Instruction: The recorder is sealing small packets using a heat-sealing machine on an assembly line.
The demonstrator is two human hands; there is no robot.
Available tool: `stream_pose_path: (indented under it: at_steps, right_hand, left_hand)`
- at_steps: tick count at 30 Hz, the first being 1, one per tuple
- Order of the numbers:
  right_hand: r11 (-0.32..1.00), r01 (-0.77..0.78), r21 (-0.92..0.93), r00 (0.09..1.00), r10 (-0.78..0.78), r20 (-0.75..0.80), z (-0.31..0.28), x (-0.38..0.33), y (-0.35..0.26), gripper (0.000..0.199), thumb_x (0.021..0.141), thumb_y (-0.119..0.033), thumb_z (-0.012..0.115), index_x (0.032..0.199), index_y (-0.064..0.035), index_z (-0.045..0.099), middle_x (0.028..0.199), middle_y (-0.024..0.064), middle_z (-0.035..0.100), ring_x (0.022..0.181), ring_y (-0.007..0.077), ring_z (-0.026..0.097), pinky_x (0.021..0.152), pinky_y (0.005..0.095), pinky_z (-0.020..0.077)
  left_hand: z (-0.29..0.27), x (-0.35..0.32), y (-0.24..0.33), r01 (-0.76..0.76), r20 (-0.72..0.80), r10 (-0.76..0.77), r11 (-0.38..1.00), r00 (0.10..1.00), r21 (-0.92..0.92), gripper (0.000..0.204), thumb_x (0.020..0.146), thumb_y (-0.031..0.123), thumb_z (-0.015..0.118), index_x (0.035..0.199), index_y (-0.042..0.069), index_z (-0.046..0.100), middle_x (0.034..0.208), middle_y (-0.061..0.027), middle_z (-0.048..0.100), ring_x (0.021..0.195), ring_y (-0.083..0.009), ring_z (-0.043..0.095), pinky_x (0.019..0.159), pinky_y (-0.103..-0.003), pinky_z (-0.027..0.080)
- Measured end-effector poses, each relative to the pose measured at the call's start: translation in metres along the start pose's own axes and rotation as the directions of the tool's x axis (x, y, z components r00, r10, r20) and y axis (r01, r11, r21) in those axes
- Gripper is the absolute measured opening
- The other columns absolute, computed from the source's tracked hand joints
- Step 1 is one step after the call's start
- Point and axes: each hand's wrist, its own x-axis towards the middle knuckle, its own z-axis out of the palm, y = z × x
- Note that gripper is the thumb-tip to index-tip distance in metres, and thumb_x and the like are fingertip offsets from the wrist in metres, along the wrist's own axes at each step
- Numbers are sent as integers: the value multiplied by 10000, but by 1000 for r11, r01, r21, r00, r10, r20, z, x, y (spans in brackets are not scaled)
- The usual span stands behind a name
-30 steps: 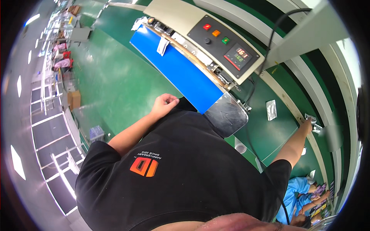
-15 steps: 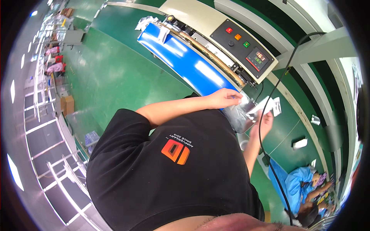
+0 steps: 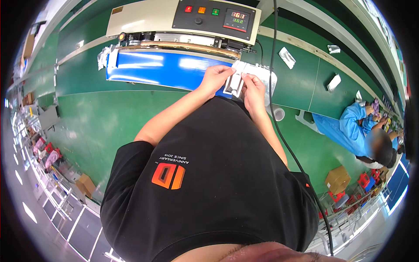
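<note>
A small silver-white foil pouch [image 3: 235,84] is stretched between my hands at the right end of a blue conveyor belt [image 3: 159,67]. My left hand [image 3: 214,79] pinches its upper left edge between thumb and fingers. On the other side, my right hand [image 3: 254,91] grips the pouch's right edge, with the fingers closed. Just behind and right of that hand lies a clear plastic tray or bag [image 3: 264,75] with silvery contents I cannot make out. The belt belongs to a beige band sealer [image 3: 144,19] with a dark control panel and lit display.
Foil packets [image 3: 287,58] lie scattered on the green bench [image 3: 301,81] to the right. More crumpled foil [image 3: 104,57] sits at the belt's left end. A black cable [image 3: 273,48] hangs down past my right hand. One person in blue [image 3: 358,124] works farther right.
The view has turned, so the sealer now stands straight ahead. My hands have come together at the belt's right end, both on the pouch; earlier the right hand was farther off with foil pieces.
</note>
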Motion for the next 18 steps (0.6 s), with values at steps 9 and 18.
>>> stream_pose_path:
  at_steps: [9, 18]
  right_hand:
    - [998, -47, 52, 994, 51, -93, 8, 8, -9, 97, 852, -139, 633, 842, -47, 607, 735, 2, 595, 628, 84, 537, 584, 229, 428]
    - [998, 1, 59, 984, 10, -180, 14, 20, -5, 87, 828, -118, 651, 816, -34, 631, 724, 12, 605, 606, 80, 529, 545, 211, 398]
  left_hand:
    - [10, 20, 5, 118, -77, -129, 983, 989, -139, 184, 847, 168, 644, 889, -11, 661, 700, -25, 622, 563, -78, 558, 499, -222, 440]
    - [12, 26, 4, -21, -164, 1, 993, 986, -118, 172, 843, 140, 636, 831, -27, 672, 697, -31, 635, 573, -70, 547, 516, -222, 429]
